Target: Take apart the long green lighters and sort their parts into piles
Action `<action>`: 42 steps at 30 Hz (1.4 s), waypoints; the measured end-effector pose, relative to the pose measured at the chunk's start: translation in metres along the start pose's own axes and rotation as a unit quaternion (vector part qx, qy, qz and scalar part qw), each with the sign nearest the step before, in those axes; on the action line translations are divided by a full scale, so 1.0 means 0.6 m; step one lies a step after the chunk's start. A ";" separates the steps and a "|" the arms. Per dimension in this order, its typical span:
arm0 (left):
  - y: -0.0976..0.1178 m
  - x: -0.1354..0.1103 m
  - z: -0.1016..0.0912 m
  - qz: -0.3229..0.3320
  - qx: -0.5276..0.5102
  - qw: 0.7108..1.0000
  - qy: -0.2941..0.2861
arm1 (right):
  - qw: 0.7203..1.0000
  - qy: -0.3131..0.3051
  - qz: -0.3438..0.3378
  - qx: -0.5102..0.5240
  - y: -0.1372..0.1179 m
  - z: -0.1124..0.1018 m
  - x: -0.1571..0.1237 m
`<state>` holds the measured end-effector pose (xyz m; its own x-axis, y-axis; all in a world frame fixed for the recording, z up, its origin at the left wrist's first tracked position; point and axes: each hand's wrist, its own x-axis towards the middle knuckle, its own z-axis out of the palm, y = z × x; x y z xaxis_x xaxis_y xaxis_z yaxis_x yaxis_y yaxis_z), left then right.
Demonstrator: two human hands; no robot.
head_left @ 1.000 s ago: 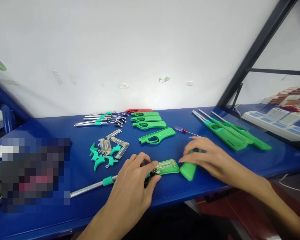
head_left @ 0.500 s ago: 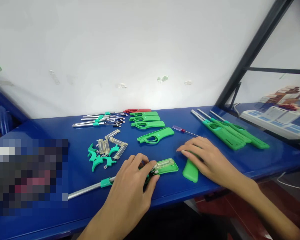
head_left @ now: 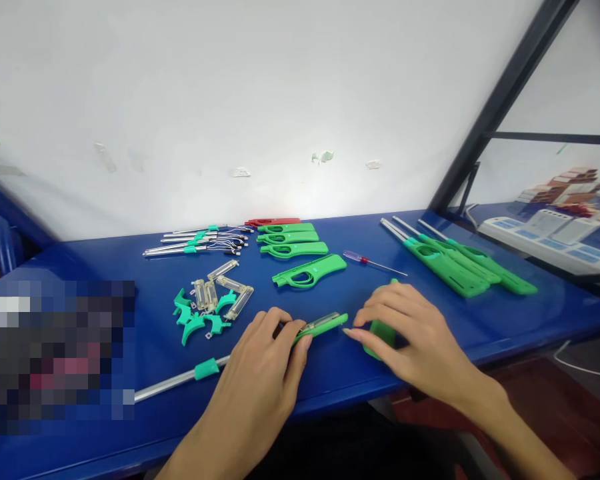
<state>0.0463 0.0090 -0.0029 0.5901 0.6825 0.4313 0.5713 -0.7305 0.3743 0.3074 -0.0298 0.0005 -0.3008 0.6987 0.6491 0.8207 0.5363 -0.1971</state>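
Note:
My left hand (head_left: 263, 373) is closed around a green lighter shell half (head_left: 333, 327), a clear fuel tank (head_left: 323, 322) lying inside its raised right end. A metal tube (head_left: 165, 387) with a teal collar (head_left: 207, 369) runs out to the left of this hand. My right hand (head_left: 417, 330) curls over a second green shell piece (head_left: 381, 337), thumb and fingers on either side of it. Much of that piece is hidden by the fingers. A narrow gap separates the right fingertips from the tank end of the left-hand shell.
Teal triggers (head_left: 194, 327) and clear tanks (head_left: 240, 303) lie left of centre. Behind are metal tubes with wires (head_left: 180, 251), several green shells (head_left: 310, 270) and a red one (head_left: 275, 221). A screwdriver (head_left: 363, 259) and long green lighters (head_left: 450, 273) lie right.
My left hand has turned the shell half so that its edge faces me. My right hand has curled its fingers round the other green piece and shifted slightly left, uncovering the screwdriver's tip.

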 end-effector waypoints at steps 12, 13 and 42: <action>0.001 0.001 0.004 -0.005 0.012 1.000 0.004 | 0.998 0.039 0.007 -0.051 -0.023 0.019 0.000; 0.001 0.000 0.003 -0.005 0.015 1.000 0.005 | 0.998 0.038 0.008 -0.054 -0.024 0.019 0.001; 0.000 -0.002 0.012 0.003 0.041 0.999 0.029 | 0.995 0.084 0.027 -0.047 -0.040 0.034 0.001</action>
<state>0.0498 0.0085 -0.0095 0.5602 0.6744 0.4810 0.6150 -0.7276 0.3039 0.2778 -0.0325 -0.0095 -0.1748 0.6321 0.7549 0.8777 0.4475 -0.1714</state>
